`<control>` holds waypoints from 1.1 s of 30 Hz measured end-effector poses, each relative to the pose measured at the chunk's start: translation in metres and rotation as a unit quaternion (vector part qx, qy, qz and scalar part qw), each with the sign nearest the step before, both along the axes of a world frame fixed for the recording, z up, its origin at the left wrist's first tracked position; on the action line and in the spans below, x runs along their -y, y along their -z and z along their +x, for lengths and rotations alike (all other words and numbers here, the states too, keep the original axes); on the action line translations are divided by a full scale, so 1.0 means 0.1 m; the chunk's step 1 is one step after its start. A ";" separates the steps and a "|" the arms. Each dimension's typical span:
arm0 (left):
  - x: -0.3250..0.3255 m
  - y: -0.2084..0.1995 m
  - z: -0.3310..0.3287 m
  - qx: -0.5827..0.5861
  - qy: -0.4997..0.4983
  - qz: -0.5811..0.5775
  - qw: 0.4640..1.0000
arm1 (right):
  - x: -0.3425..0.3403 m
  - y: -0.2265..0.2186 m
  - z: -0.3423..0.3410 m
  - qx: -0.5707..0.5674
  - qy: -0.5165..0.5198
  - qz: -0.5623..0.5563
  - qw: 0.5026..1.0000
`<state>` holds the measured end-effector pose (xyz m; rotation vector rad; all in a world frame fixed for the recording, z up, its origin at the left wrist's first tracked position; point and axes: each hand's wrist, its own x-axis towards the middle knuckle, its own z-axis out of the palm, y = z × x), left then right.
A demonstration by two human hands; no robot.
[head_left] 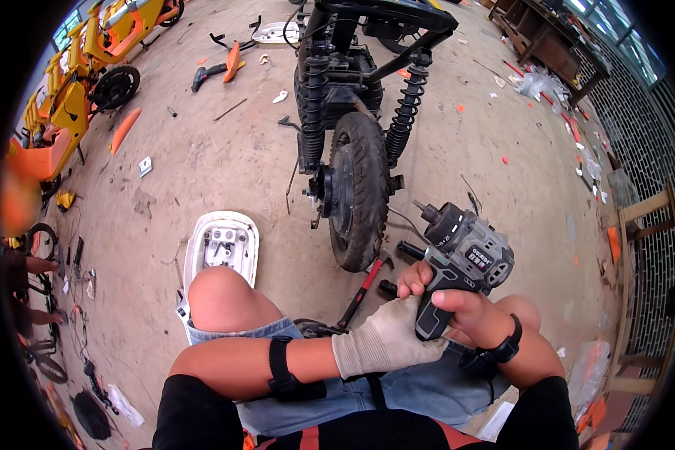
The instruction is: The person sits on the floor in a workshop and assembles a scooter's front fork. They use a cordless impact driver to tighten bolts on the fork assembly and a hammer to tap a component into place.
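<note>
A grey and black cordless drill [469, 251] is held up over my lap, its bit pointing up and to the left, away from me. My right hand [469, 311], bare, is wrapped around the drill's handle. In a whitish work glove, my left hand [386, 337] closes on the lower end of the same handle; part of its fingers is hidden behind the drill. Just beyond stands the rear wheel [358, 191] of a partly stripped two-wheeler, with a black shock absorber [406, 109] on each side. The drill does not touch the wheel.
A red-handled hammer [366, 291] lies beside the tyre. Left of it, partly behind my knee, is a white plastic shell [225, 232]. Another power drill [208, 75] lies farther off. Yellow-orange two-wheelers [71, 112] line the left; a wooden frame [645, 210] stands right.
</note>
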<state>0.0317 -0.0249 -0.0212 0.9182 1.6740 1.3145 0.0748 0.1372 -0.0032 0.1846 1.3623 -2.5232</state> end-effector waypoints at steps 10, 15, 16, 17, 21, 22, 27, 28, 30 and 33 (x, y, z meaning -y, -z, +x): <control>0.04 -0.03 0.08 -0.137 0.026 -0.053 0.989 | -0.05 0.00 0.07 -0.088 -0.050 0.000 0.995; 0.06 0.03 0.14 -0.146 -0.005 -0.004 0.989 | -0.06 -0.13 0.07 -0.112 -0.084 0.030 0.990; 0.07 -0.02 0.12 -0.162 0.030 -0.046 0.985 | -0.05 -0.15 0.06 -0.122 -0.086 0.031 0.988; 0.06 -0.01 0.12 -0.167 0.028 -0.051 0.984 | -0.03 -0.20 0.06 -0.106 -0.071 0.041 0.991; 0.05 0.02 0.14 -0.183 0.027 -0.045 0.982 | 0.03 -0.27 0.06 -0.083 -0.041 0.061 0.994; 0.06 0.02 0.14 -0.187 0.027 -0.037 0.981 | 0.02 -0.26 0.05 -0.087 -0.043 0.062 0.993; 0.06 -0.05 0.09 -0.177 0.021 -0.054 0.983 | 0.04 -0.29 0.07 -0.065 -0.031 0.073 0.995; 0.07 -0.06 0.07 -0.167 0.032 -0.058 0.984 | 0.04 -0.30 0.07 -0.060 -0.025 0.078 0.995; 0.09 0.00 0.06 -0.172 0.023 -0.028 0.984 | 0.00 -0.25 0.07 -0.083 -0.034 0.098 0.991; 0.08 0.01 0.06 -0.159 0.033 -0.044 0.986 | 0.01 -0.23 0.11 -0.044 -0.017 0.075 0.996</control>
